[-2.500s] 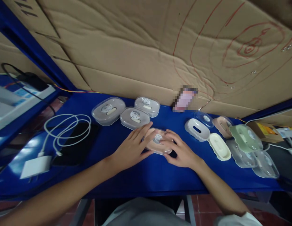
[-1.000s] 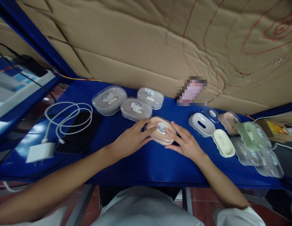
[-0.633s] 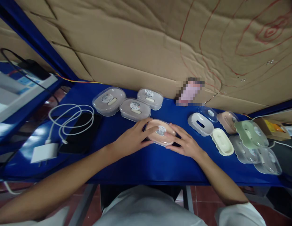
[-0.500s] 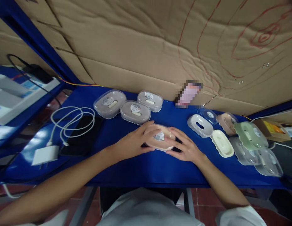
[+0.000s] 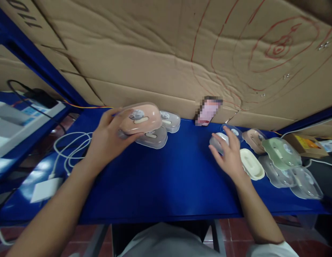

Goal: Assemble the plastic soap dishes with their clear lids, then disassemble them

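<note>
A peach soap box [image 5: 152,121] with a clear lid and a round label is in my left hand [image 5: 105,141], fingers and thumb curled round its left end. It is held over the grey soap boxes, partly covering one grey soap box [image 5: 156,141]; another grey soap box [image 5: 173,123] stands behind. My right hand [image 5: 230,155] hovers at or touches a pale grey soap dish [image 5: 222,136], its fingers spread; contact is unclear. Beside that hand lies a cream soap dish [image 5: 252,165], with a clear lid [image 5: 232,132] behind.
At the right lie a peach dish [image 5: 252,138], a green dish [image 5: 281,152] and clear lids [image 5: 306,182], with a small carton [image 5: 302,146] beyond. A phone [image 5: 208,110] leans on the cardboard wall [image 5: 144,71]. A white charger [image 5: 46,189] and cable are at left.
My left hand has carried the peach soap box from the table's middle to the left, over the grey boxes. My right hand has let go of it and moved right to the pale grey dish.
</note>
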A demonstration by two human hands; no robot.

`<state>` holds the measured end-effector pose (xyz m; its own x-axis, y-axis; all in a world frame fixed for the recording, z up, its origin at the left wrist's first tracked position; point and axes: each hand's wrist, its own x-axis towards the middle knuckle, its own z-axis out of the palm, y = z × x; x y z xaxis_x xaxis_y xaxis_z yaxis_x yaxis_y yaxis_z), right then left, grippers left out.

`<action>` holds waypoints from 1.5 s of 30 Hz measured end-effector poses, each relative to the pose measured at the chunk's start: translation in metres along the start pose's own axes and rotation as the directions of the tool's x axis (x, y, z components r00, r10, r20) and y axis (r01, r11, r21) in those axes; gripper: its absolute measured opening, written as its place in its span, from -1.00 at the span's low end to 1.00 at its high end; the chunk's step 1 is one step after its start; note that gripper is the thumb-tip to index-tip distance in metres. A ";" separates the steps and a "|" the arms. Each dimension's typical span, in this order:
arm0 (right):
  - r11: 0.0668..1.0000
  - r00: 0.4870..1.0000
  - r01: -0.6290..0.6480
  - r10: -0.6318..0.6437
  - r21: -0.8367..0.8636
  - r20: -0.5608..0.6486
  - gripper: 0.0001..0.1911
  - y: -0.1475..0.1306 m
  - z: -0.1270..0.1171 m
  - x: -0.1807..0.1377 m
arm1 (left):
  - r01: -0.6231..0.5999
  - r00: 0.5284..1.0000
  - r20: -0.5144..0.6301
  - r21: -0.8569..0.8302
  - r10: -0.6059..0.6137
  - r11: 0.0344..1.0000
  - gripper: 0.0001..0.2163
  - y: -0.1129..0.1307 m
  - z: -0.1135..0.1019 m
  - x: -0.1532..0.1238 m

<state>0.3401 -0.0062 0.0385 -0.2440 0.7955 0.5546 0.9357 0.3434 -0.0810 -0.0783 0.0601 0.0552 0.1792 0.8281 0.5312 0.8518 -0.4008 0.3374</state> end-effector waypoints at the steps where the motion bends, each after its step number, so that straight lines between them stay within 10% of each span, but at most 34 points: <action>1: 0.995 0.997 -0.073 0.073 -0.068 0.003 -0.53 0.008 0.000 0.001 | 0.040 0.999 0.020 0.039 -0.041 0.998 -0.34 -0.008 0.000 0.002; 6: 0.884 0.885 -0.370 0.428 -0.285 0.181 -0.53 0.029 0.013 -0.005 | 0.148 0.977 0.138 0.106 -0.162 0.983 -0.28 -0.021 0.006 -0.002; 9: 0.926 0.884 -0.335 0.373 -0.174 0.282 -0.57 0.018 0.018 -0.006 | 0.124 0.982 0.123 0.135 -0.141 0.983 -0.16 -0.017 0.005 -0.004; 14: 0.965 0.962 -0.110 0.043 0.239 0.268 -0.60 -0.005 0.008 0.003 | -0.124 0.986 -0.102 0.101 0.134 0.987 -0.39 0.025 0.003 -0.013; 17: 0.971 0.965 -0.233 0.225 0.050 0.133 -0.58 0.020 -0.012 0.000 | -0.358 0.929 0.075 -0.059 0.362 0.932 -0.50 0.066 0.011 -0.035; 20: 0.800 0.832 -0.508 0.551 -0.321 0.057 -0.49 0.069 -0.027 -0.016 | -0.503 0.799 0.274 -0.183 0.536 0.844 -0.48 0.093 0.029 -0.059; 24: 0.622 0.561 -0.630 0.779 -0.465 0.281 -0.45 0.104 -0.023 -0.036 | -0.544 0.722 0.368 -0.222 0.586 0.809 -0.42 0.091 0.050 -0.073; 32: 0.938 0.852 -0.336 0.342 -0.086 0.396 -0.57 0.027 0.022 -0.017 | -0.514 0.772 0.323 -0.190 0.547 0.837 -0.46 0.073 0.049 -0.061; 40: 0.945 0.896 -0.050 -0.100 0.323 0.432 -0.45 -0.004 0.031 -0.021 | -0.527 0.770 0.310 -0.186 0.558 0.830 -0.44 0.075 0.056 -0.062; 45: 0.956 0.911 -0.100 -0.024 0.276 0.411 -0.34 0.004 0.024 -0.021 | -0.502 0.778 0.296 -0.236 0.554 0.832 -0.56 0.072 0.057 -0.058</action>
<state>0.3433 -0.0094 0.0069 -0.3493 0.9220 0.1673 0.8484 0.3869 -0.3613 0.0006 0.0054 0.0048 0.7572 0.5383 0.3701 0.5021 -0.8420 0.1973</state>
